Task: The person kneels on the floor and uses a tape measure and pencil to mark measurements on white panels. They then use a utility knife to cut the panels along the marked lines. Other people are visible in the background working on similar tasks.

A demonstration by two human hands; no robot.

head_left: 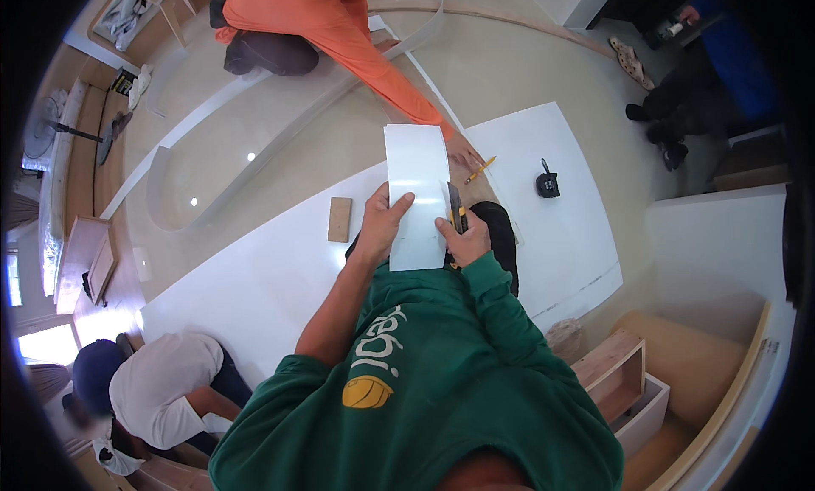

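Observation:
My left hand (384,224) grips the left edge of a glossy white rectangular strip (416,164), its thumb lying on the face. At the strip's right edge, my right hand (469,239) is closed around a black and yellow utility knife (458,209), whose dark end points away from me. The right thumb presses near the strip's edge. Under my hands a large white sheet (255,270) spreads over the floor. A small brown wooden block (340,219) rests on it to the left, and a black tape measure (548,182) lies to the right.
A person in an orange top (297,16) kneels ahead, one hand by a yellow pencil (480,169) near my knee. Long white curled strips (255,139) lie on the tiles. Another person (170,385) bends at lower left. Wooden drawer boxes (611,376) stand at lower right.

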